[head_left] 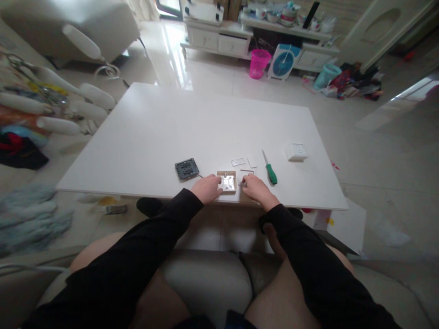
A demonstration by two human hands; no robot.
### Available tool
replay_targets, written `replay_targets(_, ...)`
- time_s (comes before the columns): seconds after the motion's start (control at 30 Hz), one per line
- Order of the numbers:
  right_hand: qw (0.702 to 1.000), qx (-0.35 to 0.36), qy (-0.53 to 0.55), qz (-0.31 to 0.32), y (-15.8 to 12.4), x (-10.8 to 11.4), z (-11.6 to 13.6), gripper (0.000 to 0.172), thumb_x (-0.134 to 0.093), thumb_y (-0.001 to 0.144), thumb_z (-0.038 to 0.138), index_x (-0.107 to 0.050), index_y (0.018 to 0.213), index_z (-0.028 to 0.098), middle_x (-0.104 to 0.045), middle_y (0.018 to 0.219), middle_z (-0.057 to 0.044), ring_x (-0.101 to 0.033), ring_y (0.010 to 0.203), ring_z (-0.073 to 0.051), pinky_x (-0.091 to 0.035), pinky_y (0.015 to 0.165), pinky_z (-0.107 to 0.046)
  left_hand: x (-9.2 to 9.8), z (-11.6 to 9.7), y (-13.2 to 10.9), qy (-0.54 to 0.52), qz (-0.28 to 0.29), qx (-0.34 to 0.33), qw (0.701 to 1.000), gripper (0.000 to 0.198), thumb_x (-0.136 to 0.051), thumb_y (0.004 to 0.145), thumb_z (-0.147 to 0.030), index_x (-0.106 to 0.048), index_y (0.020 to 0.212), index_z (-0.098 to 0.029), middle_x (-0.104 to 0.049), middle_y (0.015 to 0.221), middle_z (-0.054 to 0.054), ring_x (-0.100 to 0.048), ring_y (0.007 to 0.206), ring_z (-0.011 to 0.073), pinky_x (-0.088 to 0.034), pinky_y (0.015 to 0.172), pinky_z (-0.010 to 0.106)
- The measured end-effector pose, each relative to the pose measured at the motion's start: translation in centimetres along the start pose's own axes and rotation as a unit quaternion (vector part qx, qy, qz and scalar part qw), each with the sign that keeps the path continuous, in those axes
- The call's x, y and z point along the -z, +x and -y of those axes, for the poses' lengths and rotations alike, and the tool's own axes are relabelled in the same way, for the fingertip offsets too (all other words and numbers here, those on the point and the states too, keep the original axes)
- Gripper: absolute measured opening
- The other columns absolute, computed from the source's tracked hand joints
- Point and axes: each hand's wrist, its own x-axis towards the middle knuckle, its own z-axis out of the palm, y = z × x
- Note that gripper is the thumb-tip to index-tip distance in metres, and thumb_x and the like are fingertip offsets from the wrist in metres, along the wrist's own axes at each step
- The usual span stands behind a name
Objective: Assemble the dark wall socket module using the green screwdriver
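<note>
A shallow, square white box (227,184) with its hollow side up lies near the front edge of the white table. My left hand (206,188) is closed on the box's left side, with fingertips on its rim. Just right of the box, my right hand (257,188) has its fingers pinched together around something small and pale that I cannot make out. Beyond that hand lies a thin dark rod (247,171), next to two small white rectangular plates, a left one (238,162) and a right one (252,162). A green-handled screwdriver (270,174) rests further right.
Left of my hands, a dark square panel (187,169) lies on the table (206,119). A white wall socket block (297,151) stands near the right edge. Past the table are a pink basket (259,63), a blue fan (284,61) and a white cabinet (203,39).
</note>
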Motion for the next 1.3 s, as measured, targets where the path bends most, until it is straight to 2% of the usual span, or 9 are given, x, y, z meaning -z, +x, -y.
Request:
replay_targets(0.23,0.997,-0.066,-0.027,-0.018,0.3,0.8,-1.4,0.028,-0.055,0.092,0.021,-0.069,0.113,0.009,-0.066,0.12,-0.024,-0.069,0.107,-0.032,-0.051,0.088,-0.037,-0.6,-0.3,0.2,-0.012,0.005,-0.054,0.998,0.033,-0.055,0.093,-0.025,-0.068,0.121,-0.013,-0.068,0.127,0.016,-0.065,0.119,0.0284,-0.052,0.102,0.037)
replay_targets(0.4,0.995,-0.092,-0.036,-0.033,0.0,1.3,-1.5,0.034,-0.053,0.094,0.025,-0.066,0.12,0.008,-0.063,0.126,-0.027,-0.068,0.111,-0.037,-0.051,0.089,-0.041,-1.3,-1.0,0.1,-0.013,-0.037,-0.048,0.998,0.059,-0.065,0.089,-0.033,-0.055,0.146,-0.022,-0.052,0.149,0.018,-0.049,0.134,0.0383,-0.047,0.107,0.052)
replay_targets(0.5,0.997,-0.068,-0.036,-0.03,-0.3,1.3,-1.0,0.032,-0.05,0.095,0.026,-0.066,0.12,0.013,-0.063,0.127,-0.023,-0.068,0.111,-0.036,-0.052,0.086,-0.041,-2.0,-1.9,-0.2,-0.005,-0.032,-0.036,0.999,0.059,-0.069,0.087,-0.039,-0.059,0.144,-0.029,-0.05,0.147,0.018,-0.049,0.132,0.0417,-0.046,0.105,0.059)
replay_targets(0.63,0.999,-0.039,-0.023,-0.002,-0.5,1.3,-0.3,0.029,-0.052,0.095,0.029,-0.066,0.118,0.018,-0.065,0.124,-0.017,-0.069,0.107,-0.033,-0.052,0.081,-0.038,-2.6,-2.3,-0.4,0.011,-0.017,-0.046,0.999,0.045,-0.067,0.088,-0.035,-0.065,0.129,-0.018,-0.046,0.153,0.022,-0.048,0.137,0.0414,-0.046,0.108,0.058)
replay_targets(0.73,0.998,-0.044,-0.018,-0.028,-0.5,1.5,-0.1,0.033,-0.052,0.096,0.029,-0.063,0.125,0.018,-0.064,0.127,-0.018,-0.069,0.106,-0.033,-0.052,0.083,-0.038,-2.6,-2.1,-0.3,0.004,-0.017,-0.055,0.998,0.039,-0.065,0.088,-0.03,-0.064,0.124,-0.015,-0.042,0.16,0.022,-0.048,0.141,0.0387,-0.046,0.112,0.055)
replay_targets(0.9,0.998,0.013,-0.009,-0.055,-0.3,1.5,-0.3,0.061,-0.052,0.086,0.008,-0.052,0.146,0.02,-0.058,0.145,-0.017,-0.063,0.125,-0.031,-0.052,0.099,-0.04,-2.5,-1.6,0.2,-0.015,-0.008,-0.082,0.996,0.043,-0.068,0.085,-0.026,-0.064,0.126,-0.015,-0.043,0.163,0.019,-0.052,0.143,0.034,-0.042,0.119,0.047)
replay_targets(1.03,0.991,0.127,0.033,-0.034,0.0,0.7,-0.5,0.084,-0.056,0.077,0.001,-0.041,0.157,0.023,-0.039,0.168,-0.01,-0.045,0.148,-0.026,-0.043,0.12,-0.04,-2.7,-1.1,0.6,-0.039,-0.004,-0.109,0.993,0.068,-0.078,0.081,-0.036,-0.056,0.141,-0.014,-0.043,0.163,0.02,-0.05,0.146,0.0337,-0.037,0.123,0.045)
replay_targets(1.17,0.985,0.165,0.051,-0.004,-0.2,0.4,-0.2,0.08,-0.061,0.076,0.003,-0.046,0.153,0.02,-0.044,0.164,-0.012,-0.045,0.149,-0.026,-0.04,0.122,-0.04,-2.9,-0.9,0.9,-0.046,0.004,-0.122,0.991,0.067,-0.084,0.078,-0.04,-0.061,0.135,-0.015,-0.042,0.165,0.02,-0.046,0.149,0.034,-0.035,0.125,0.047)
replay_targets(1.3,0.99,0.134,0.027,-0.018,-0.9,1.2,0.6,0.066,-0.069,0.078,0.01,-0.054,0.141,0.023,-0.056,0.147,-0.013,-0.057,0.131,-0.027,-0.05,0.107,-0.036,-2.9,-0.8,1.0,-0.051,-0.015,-0.124,0.991,0.054,-0.079,0.081,-0.028,-0.064,0.131,-0.014,-0.044,0.163,0.02,-0.047,0.149,0.032,-0.036,0.124,0.045)
